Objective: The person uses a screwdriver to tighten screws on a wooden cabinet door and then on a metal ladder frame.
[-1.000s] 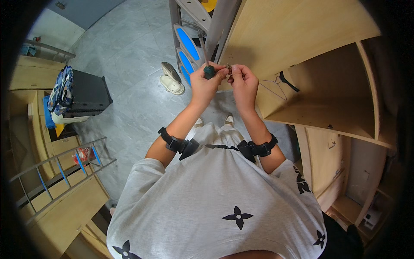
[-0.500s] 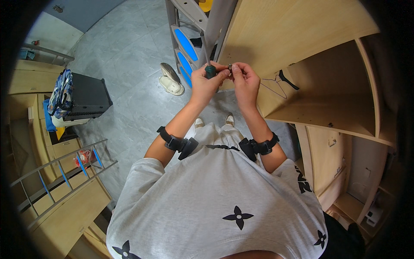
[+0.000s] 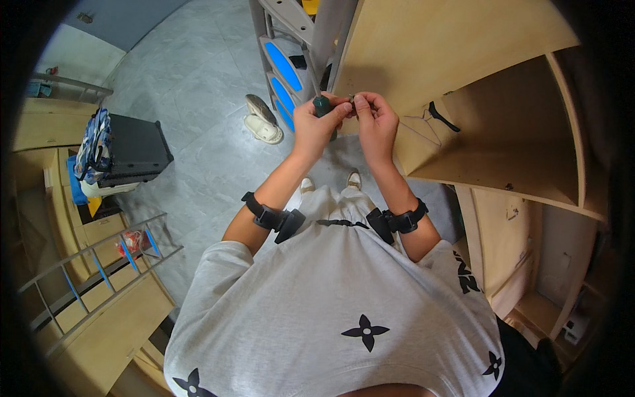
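Observation:
My left hand [image 3: 313, 127] is closed around a screwdriver [image 3: 322, 106] with a dark green handle. The shaft points up and away from me, in front of the ladder. With thumb and fingertips, the same hand reaches a small metal piece [image 3: 352, 99]. My right hand [image 3: 378, 132] pinches that piece from the other side, so the two hands almost meet. Fingers cover most of the piece, and its exact kind cannot be made out. Both hands are in front of a light wood panel [image 3: 423, 40], beside the open cabinet.
A ladder with blue steps [image 3: 283, 66] stands just beyond my left hand. A black hanger [image 3: 444, 118] is at the open cabinet [image 3: 509, 126] on the right. Pale shoes [image 3: 262, 129] lie on the grey floor. A dark suitcase [image 3: 139, 145] and a bunk ladder [image 3: 99, 264] are at left.
Both hands stay almost in place around the small metal piece. The screwdriver handle has turned slightly in my left hand, and the view has shifted a little.

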`<action>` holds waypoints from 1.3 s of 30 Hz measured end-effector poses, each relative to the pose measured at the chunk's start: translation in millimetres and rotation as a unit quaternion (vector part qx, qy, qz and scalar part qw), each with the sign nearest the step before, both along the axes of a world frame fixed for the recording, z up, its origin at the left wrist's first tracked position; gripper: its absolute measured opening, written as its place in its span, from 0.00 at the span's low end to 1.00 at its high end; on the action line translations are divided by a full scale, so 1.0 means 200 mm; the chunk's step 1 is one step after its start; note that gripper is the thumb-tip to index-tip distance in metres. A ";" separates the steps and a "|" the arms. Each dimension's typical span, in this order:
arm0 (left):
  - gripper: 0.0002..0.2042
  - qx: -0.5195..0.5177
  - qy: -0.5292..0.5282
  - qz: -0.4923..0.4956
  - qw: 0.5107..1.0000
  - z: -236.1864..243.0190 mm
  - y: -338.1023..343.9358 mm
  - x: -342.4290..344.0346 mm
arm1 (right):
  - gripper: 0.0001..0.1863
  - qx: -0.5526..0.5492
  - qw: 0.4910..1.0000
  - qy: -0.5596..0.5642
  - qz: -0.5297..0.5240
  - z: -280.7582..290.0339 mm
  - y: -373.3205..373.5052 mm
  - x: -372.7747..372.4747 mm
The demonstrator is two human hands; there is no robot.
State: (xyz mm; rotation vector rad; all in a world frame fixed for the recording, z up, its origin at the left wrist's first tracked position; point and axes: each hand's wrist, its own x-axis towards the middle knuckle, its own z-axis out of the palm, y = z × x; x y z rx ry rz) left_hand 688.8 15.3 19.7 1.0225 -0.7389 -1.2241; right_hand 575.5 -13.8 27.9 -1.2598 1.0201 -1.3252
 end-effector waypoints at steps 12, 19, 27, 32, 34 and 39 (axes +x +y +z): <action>0.06 -0.002 0.002 -0.001 1.000 -0.01 -0.04 -0.02 | 0.08 0.002 1.000 0.011 -0.001 -0.02 -0.03 -0.02; 0.06 0.009 0.021 -0.003 1.000 0.00 -0.04 -0.02 | 0.06 0.006 1.000 -0.028 -0.006 0.00 -0.04 0.00; 0.05 0.009 0.028 0.000 1.000 -0.01 -0.05 -0.03 | 0.05 0.011 0.999 -0.032 -0.018 -0.01 -0.05 0.00; 0.06 0.003 0.027 0.009 1.000 -0.03 -0.07 -0.04 | 0.06 0.001 0.999 0.031 -0.034 -0.06 -0.09 -0.02; 0.06 0.006 0.025 0.013 1.000 -0.04 -0.07 -0.04 | 0.06 0.011 1.000 0.009 -0.024 -0.05 -0.07 -0.02; 0.06 0.024 0.008 -0.013 1.000 -0.06 -0.09 -0.04 | 0.06 0.034 0.999 -0.003 -0.027 -0.10 -0.10 -0.04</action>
